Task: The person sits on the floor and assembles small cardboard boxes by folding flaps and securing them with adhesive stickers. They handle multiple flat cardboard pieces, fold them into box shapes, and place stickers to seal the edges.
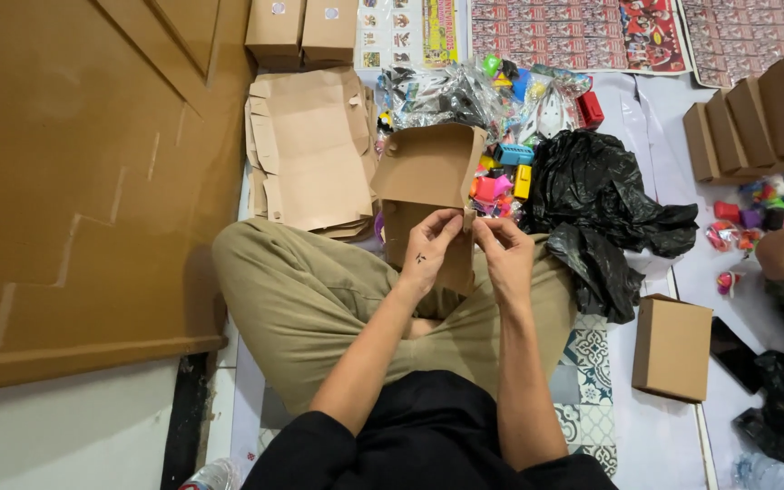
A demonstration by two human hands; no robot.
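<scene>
I see both hands pinch one box over my lap: left hand and right hand grip its lower flaps, so the lid stands open. Flat blanks lie near on the floor, toys behind.

The half-folded box sits above the person's lap, with both hands on its near edge. Left of the box lies a stack of flat cardboard. Beyond the box is a heap of small toys. Right of it lies a plastic bag, and farther right a closed box on the floor.
</scene>
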